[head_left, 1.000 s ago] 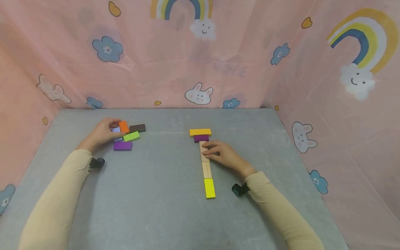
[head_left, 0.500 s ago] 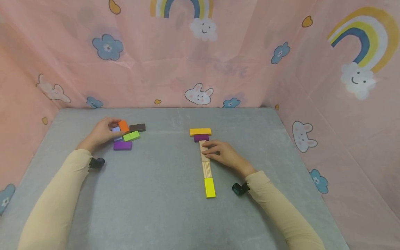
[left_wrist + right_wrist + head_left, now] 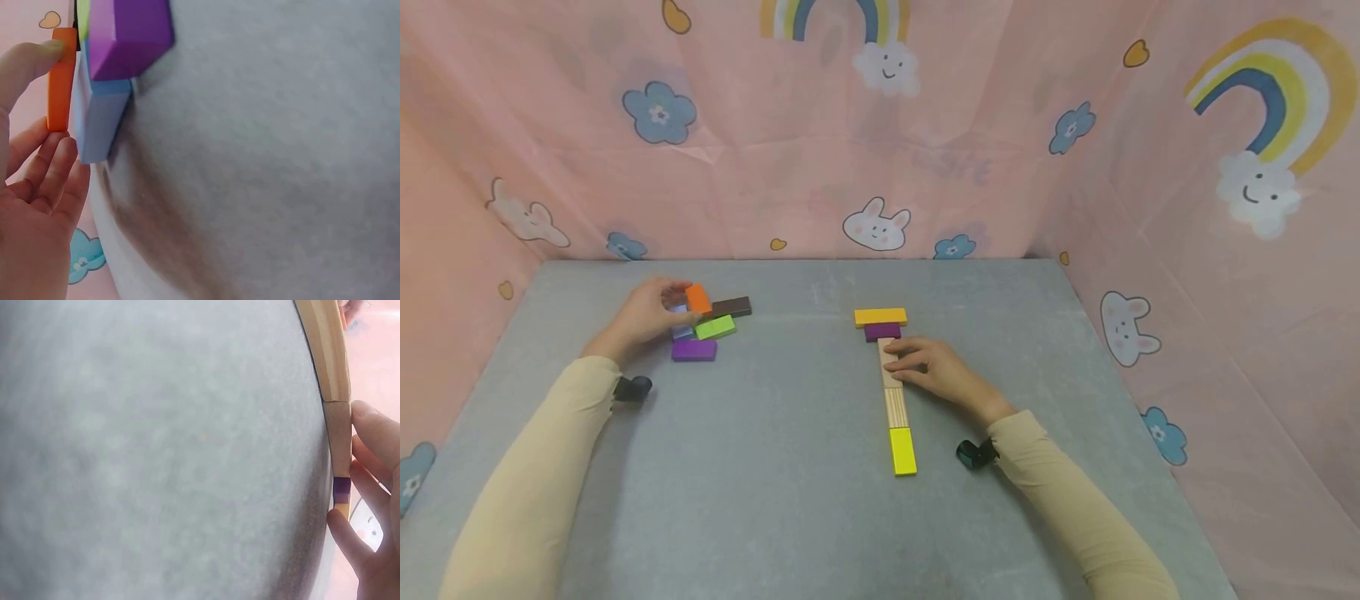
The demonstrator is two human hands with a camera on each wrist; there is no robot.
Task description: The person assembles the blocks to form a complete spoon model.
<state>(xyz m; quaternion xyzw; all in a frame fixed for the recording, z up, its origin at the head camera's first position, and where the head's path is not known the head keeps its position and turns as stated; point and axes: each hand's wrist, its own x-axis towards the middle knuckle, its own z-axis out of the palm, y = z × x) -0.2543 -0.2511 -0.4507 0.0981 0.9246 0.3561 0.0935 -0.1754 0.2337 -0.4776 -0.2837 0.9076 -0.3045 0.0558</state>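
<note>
In the head view my left hand pinches an orange block between thumb and fingers. In the left wrist view, the thumb presses one face of the orange block, just off a light blue block. Close by lie a dark brown block, a lime green block and a purple block. My right hand rests its fingertips on a plain wooden block. Touching its far end is a dark purple block, with an orange-yellow block behind.
A ridged wooden block and a yellow block continue the row toward the person. The grey tabletop is bordered by a pink patterned cloth at the back and sides.
The left hand has raised the orange block slightly, and the dark brown block has shifted a little to the right. The right hand has stayed in place.
</note>
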